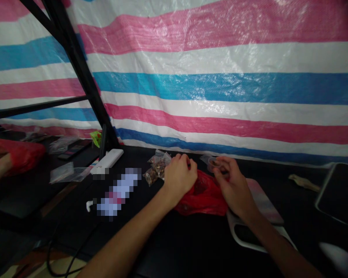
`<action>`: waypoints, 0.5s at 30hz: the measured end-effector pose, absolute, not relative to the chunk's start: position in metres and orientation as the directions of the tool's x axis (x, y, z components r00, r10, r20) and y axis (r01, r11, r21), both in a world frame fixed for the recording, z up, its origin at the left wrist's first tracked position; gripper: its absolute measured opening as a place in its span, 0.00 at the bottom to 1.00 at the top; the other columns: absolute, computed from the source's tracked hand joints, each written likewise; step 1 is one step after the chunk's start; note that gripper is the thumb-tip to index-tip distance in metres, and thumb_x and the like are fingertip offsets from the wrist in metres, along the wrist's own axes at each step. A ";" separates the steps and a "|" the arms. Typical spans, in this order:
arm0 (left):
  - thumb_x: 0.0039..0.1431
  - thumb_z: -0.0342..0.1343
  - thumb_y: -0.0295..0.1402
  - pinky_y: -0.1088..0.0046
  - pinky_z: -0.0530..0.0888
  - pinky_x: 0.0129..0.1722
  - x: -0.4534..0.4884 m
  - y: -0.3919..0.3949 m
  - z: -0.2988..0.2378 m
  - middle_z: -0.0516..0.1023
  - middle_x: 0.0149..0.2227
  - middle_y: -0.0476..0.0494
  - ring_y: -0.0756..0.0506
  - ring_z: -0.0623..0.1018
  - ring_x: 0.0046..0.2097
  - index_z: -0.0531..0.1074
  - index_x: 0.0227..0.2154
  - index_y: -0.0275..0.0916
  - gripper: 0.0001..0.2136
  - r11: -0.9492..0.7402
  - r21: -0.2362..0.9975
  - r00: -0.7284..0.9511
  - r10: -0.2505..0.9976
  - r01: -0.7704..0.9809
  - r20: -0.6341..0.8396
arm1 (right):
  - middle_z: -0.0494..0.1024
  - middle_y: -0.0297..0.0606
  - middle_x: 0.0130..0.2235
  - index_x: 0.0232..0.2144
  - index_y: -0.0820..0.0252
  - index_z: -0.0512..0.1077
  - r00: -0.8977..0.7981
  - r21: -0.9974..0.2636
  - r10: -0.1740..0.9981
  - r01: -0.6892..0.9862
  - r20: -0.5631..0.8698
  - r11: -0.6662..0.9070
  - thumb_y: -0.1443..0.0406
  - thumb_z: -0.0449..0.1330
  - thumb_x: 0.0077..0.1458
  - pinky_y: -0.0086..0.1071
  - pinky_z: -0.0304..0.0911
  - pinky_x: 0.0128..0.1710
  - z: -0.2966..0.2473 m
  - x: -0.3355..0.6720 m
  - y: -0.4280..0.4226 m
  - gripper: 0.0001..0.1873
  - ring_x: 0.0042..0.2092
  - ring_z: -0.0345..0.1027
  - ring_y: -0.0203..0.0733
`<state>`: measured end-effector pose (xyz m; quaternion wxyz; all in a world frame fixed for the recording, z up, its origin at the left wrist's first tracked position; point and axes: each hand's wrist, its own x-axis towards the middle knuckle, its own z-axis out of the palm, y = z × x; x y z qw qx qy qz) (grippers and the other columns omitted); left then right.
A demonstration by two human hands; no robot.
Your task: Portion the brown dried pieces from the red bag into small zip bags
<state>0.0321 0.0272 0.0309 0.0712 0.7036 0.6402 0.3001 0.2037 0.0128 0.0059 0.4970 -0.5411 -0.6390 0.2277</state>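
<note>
Forearms flank a red bag; nearby clear bags hold brown pieces.

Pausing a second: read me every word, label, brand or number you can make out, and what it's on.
No text is readable here.
Pixelated panel: obscured, unreadable.
Dark window on the white device: no legible digits.
Green packet: any print too small.
Red bag and small filled bags: no legible print.
Clear plastic item in the right hand: none legible.
</note>
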 end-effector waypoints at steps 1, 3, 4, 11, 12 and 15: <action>0.69 0.45 0.43 0.59 0.74 0.47 0.041 0.041 0.035 0.81 0.42 0.30 0.34 0.80 0.45 0.79 0.39 0.34 0.21 -0.132 0.449 0.009 0.964 0.884 0.265 | 0.79 0.49 0.54 0.54 0.54 0.63 0.127 -0.819 0.900 0.480 0.418 0.313 0.57 0.55 0.64 0.44 0.70 0.46 0.007 0.205 0.013 0.18 0.51 0.76 0.51; 0.68 0.43 0.51 0.56 0.73 0.49 0.064 0.068 0.040 0.82 0.43 0.22 0.30 0.81 0.48 0.80 0.40 0.28 0.29 -0.082 0.400 0.031 0.991 0.913 0.133 | 0.78 0.49 0.55 0.55 0.54 0.63 0.205 -0.808 0.858 0.491 0.471 0.327 0.55 0.57 0.63 0.41 0.70 0.41 0.006 0.207 0.012 0.21 0.50 0.76 0.51; 0.69 0.41 0.52 0.55 0.73 0.50 0.077 0.079 0.041 0.82 0.44 0.20 0.30 0.81 0.49 0.81 0.41 0.27 0.32 -0.076 0.397 0.051 0.996 0.915 0.073 | 0.78 0.49 0.56 0.55 0.54 0.64 0.248 -0.807 0.831 0.483 0.499 0.340 0.54 0.58 0.63 0.40 0.69 0.39 0.006 0.208 0.012 0.21 0.49 0.76 0.50; 0.64 0.54 0.48 0.52 0.73 0.49 0.145 0.121 0.026 0.77 0.52 0.13 0.26 0.79 0.53 0.72 0.55 0.23 0.30 -0.053 0.436 0.101 0.991 0.898 -0.086 | 0.76 0.50 0.55 0.59 0.59 0.64 0.458 -0.712 0.546 0.458 0.702 0.532 0.56 0.60 0.64 0.45 0.66 0.49 0.005 0.218 0.013 0.25 0.54 0.73 0.54; 0.60 0.60 0.44 0.53 0.74 0.49 0.145 0.122 0.024 0.77 0.53 0.13 0.26 0.79 0.53 0.69 0.58 0.23 0.31 -0.057 0.443 0.108 0.990 0.895 -0.090 | 0.76 0.50 0.55 0.60 0.59 0.64 0.455 -0.706 0.540 0.462 0.708 0.537 0.56 0.60 0.64 0.45 0.65 0.50 0.006 0.220 0.014 0.25 0.54 0.73 0.54; 0.49 0.69 0.32 0.56 0.74 0.51 0.134 0.121 0.019 0.77 0.53 0.16 0.28 0.79 0.54 0.64 0.61 0.25 0.37 -0.124 0.472 0.177 0.982 0.873 -0.070 | 0.77 0.49 0.53 0.60 0.58 0.64 0.437 -0.711 0.561 0.444 0.703 0.545 0.56 0.60 0.65 0.46 0.65 0.51 0.009 0.224 0.016 0.25 0.52 0.74 0.53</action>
